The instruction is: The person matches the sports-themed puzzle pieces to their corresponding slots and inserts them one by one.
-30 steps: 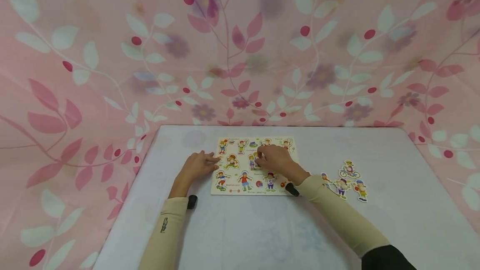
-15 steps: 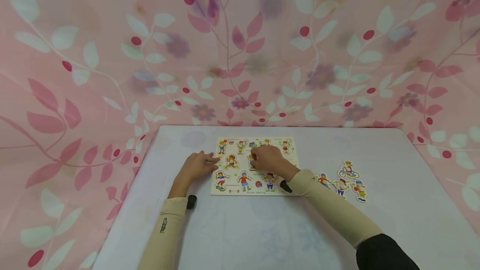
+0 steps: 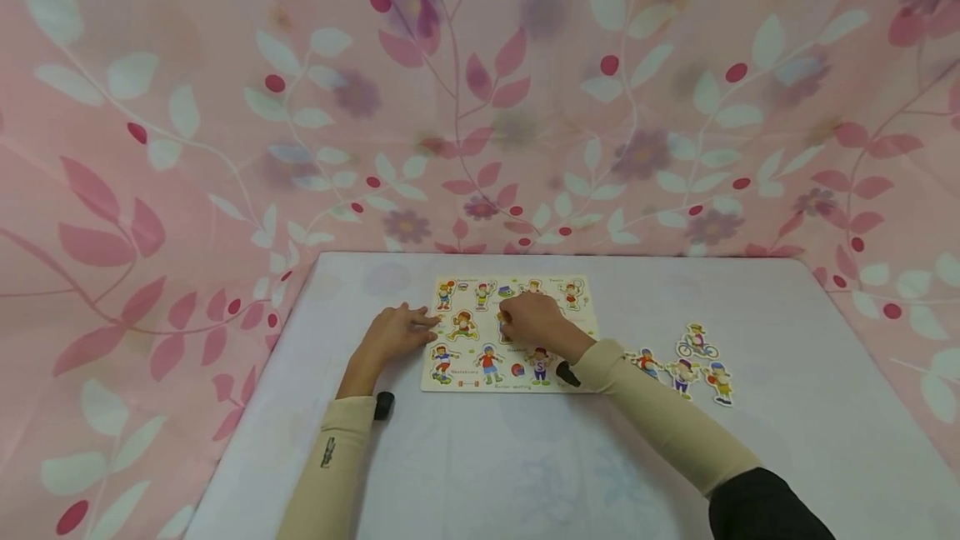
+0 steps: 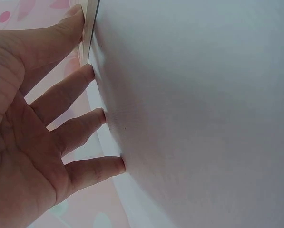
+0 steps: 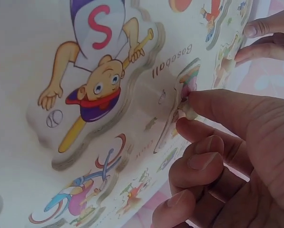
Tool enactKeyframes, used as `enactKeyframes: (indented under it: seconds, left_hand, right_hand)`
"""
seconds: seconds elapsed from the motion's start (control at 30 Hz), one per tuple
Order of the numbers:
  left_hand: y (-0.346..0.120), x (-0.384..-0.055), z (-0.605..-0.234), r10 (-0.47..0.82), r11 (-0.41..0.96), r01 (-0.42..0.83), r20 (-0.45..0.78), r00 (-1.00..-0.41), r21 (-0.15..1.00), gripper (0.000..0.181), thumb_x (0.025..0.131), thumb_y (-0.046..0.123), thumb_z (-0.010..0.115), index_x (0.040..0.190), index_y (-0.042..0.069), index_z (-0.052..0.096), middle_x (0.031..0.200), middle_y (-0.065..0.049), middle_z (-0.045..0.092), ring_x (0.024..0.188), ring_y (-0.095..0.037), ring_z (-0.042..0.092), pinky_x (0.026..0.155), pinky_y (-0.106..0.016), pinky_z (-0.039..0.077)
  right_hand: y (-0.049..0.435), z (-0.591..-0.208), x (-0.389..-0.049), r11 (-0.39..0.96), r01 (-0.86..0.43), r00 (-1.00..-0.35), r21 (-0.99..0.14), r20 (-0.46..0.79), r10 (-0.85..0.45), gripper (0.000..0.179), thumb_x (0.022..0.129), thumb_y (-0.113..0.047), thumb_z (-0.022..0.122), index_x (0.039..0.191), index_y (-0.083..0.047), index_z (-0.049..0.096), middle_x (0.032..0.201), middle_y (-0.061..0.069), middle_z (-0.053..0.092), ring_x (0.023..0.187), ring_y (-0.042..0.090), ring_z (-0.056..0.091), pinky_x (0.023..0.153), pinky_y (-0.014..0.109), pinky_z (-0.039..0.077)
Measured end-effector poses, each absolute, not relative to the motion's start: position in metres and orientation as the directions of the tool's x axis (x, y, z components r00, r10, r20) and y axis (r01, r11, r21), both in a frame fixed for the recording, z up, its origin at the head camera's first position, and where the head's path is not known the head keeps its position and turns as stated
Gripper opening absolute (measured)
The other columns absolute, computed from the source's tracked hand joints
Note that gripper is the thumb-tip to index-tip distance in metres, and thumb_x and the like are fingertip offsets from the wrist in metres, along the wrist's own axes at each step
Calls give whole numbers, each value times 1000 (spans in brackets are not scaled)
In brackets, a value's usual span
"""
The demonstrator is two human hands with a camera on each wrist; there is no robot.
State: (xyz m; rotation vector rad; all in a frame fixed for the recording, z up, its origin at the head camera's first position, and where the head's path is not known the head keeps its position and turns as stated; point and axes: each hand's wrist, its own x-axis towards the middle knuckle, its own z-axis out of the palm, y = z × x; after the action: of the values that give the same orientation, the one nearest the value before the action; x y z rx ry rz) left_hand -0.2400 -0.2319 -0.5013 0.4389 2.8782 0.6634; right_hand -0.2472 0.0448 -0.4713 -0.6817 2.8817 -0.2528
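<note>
A cream puzzle board (image 3: pixel 444 387) with cartoon sports figures lies on the white table. My right hand (image 3: pixel 536 321) is over its middle. Seen from the right wrist, the thumb and index finger pinch a small puzzle piece (image 5: pixel 191 81) by its upper part, low over a spot beside the "Baseball" lettering; the other fingers curl beneath. Most of that piece is hidden by the fingers. At the board's left edge, my left hand (image 3: pixel 393 332) lies with fingers spread and fairly straight. Its thumb and index fingertip touch the board's edge (image 4: pixel 88 33), while the other fingertips rest on the tablecloth.
Right of the board lie several loose pieces, among them a cyclist (image 3: pixel 697 342) and a figure in a blue cap (image 3: pixel 720 382). A baseball player (image 5: pixel 103 78) and a cyclist outline (image 5: pixel 82 185) show on the board. A pink floral curtain (image 3: pixel 480 107) hangs behind the table.
My right hand has shifted slightly left over the board's middle, covering more of the figure there, and has hardly moved over the last half second. The left hand has stayed put.
</note>
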Motion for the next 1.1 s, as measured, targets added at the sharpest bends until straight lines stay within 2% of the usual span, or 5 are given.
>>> enactKeyframes:
  seconds: [0.23, 0.4, 0.57, 0.83, 1.1]
  left_hand:
    - [-231, -239, -502, 314, 854, 245, -79, -946, 458, 36, 89, 34, 74, 122, 21, 72, 137, -6, 57, 138, -44, 35, 112, -56, 28]
    - [-231, -239, -502, 310, 859, 236, -93, -946, 455, 36, 89, 34, 73, 123, 21, 71, 138, -6, 57, 138, -43, 35, 112, -56, 28]
    - [-230, -238, -499, 308, 853, 238, -81, -948, 465, 35, 88, 33, 75, 121, 20, 73, 136, -6, 58, 137, -44, 37, 111, -56, 30]
    - [-232, -238, -500, 321, 853, 251, -80, -944, 458, 36, 88, 33, 74, 122, 20, 72, 136, -8, 58, 136, -45, 37, 110, -57, 30]
    - [-233, -238, -500, 337, 849, 274, -63, -939, 452, 36, 89, 33, 74, 122, 20, 72, 136, -9, 58, 135, -46, 38, 110, -57, 31]
  right_hand:
    - [47, -475, -249, 884, -422, -882, -201, -135, -452, 24, 90, -30, 71, 76, -19, 57, 69, -5, 56, 62, 13, 49, 51, 27, 35]
    - [56, -469, -248, 883, -399, -887, -245, -140, -440, 16, 90, -34, 71, 86, -20, 64, 76, -5, 59, 65, 14, 49, 51, 28, 35]
    - [74, -456, -244, 880, -403, -893, -252, -104, -438, 15, 92, -33, 70, 95, -19, 66, 74, -4, 58, 62, 15, 49, 49, 28, 34]
    - [107, -449, -227, 873, -391, -908, -291, -35, -418, 12, 91, -30, 70, 93, -19, 66, 70, -7, 57, 60, 13, 46, 49, 27, 35]
    - [138, -448, -212, 892, -326, -930, -315, -63, -362, 14, 92, -31, 70, 94, -18, 65, 66, -6, 53, 58, 14, 46, 49, 28, 36]
